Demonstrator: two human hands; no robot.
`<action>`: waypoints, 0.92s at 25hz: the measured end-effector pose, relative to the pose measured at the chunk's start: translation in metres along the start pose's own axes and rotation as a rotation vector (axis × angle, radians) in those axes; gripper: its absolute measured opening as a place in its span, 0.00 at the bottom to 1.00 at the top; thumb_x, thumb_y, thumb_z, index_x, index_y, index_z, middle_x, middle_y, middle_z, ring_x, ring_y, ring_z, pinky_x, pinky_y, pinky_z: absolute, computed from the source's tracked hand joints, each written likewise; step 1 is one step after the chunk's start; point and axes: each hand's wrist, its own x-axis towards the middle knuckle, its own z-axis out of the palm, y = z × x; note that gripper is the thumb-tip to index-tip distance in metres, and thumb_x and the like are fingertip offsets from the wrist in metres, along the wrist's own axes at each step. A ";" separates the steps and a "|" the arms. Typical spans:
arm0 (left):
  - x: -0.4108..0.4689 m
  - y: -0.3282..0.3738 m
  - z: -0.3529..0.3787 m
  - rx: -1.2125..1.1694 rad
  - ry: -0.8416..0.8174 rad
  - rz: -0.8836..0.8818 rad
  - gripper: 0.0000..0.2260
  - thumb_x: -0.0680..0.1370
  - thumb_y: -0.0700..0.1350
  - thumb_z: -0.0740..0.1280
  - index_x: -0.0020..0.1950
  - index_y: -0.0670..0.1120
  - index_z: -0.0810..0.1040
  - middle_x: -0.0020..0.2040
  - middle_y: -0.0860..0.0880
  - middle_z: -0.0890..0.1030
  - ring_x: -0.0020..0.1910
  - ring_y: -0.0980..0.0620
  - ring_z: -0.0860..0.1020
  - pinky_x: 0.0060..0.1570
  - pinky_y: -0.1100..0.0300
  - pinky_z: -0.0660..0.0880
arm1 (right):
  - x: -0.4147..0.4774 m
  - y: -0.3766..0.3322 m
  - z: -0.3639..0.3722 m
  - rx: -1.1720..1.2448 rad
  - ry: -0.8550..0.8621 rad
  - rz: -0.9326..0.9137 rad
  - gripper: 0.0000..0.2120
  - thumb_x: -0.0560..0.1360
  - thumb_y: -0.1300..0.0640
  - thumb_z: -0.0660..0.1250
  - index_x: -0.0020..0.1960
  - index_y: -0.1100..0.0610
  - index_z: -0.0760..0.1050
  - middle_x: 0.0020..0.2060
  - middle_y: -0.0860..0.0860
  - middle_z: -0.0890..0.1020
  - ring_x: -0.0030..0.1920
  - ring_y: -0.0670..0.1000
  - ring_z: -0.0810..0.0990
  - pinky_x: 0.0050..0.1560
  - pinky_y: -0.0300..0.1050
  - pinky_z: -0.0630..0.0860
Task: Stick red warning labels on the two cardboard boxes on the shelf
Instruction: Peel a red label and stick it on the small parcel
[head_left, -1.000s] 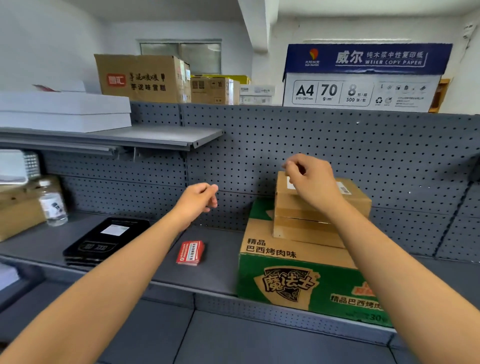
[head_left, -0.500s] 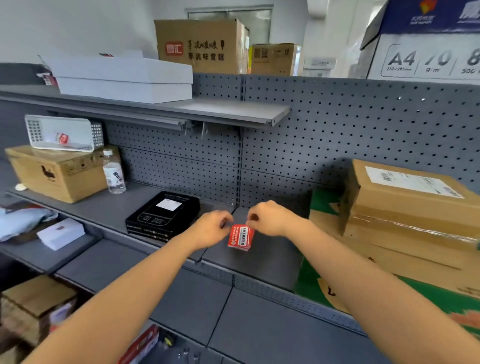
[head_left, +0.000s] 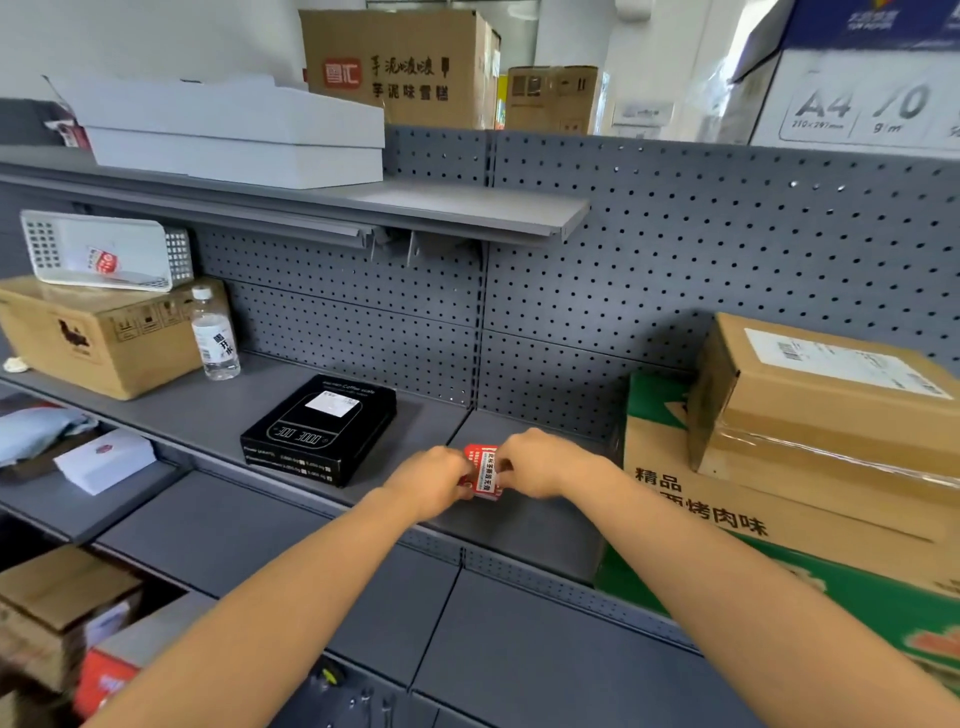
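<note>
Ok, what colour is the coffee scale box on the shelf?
The coffee scale box is black, with white print and a white sticker on top; head view.

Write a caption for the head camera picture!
Left hand and right hand pinch red warning labels at the shelf, beside a brown box atop a green carton.

One head-worn wide view
It looks forward and down, close to the grey shelf (head_left: 171, 410) and its pegboard (head_left: 675, 260).
</note>
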 end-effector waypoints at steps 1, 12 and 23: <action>0.001 0.000 0.001 0.016 0.006 -0.001 0.11 0.78 0.51 0.72 0.56 0.47 0.82 0.57 0.46 0.81 0.56 0.42 0.81 0.47 0.54 0.73 | -0.001 0.003 0.000 0.010 -0.001 0.004 0.10 0.80 0.49 0.66 0.48 0.55 0.80 0.46 0.54 0.81 0.46 0.58 0.82 0.48 0.54 0.81; -0.003 0.010 -0.014 -0.024 0.077 -0.103 0.09 0.80 0.49 0.66 0.55 0.50 0.85 0.54 0.49 0.85 0.51 0.45 0.82 0.47 0.50 0.81 | -0.025 0.022 -0.009 0.100 0.062 0.014 0.13 0.82 0.47 0.64 0.52 0.55 0.82 0.48 0.55 0.84 0.48 0.58 0.82 0.51 0.57 0.82; -0.005 0.026 -0.001 -0.222 0.264 -0.114 0.03 0.78 0.37 0.71 0.51 0.41 0.80 0.50 0.45 0.81 0.51 0.45 0.77 0.50 0.51 0.76 | -0.048 0.024 -0.013 0.127 0.157 0.003 0.16 0.83 0.43 0.62 0.52 0.55 0.81 0.46 0.54 0.83 0.45 0.57 0.81 0.47 0.53 0.81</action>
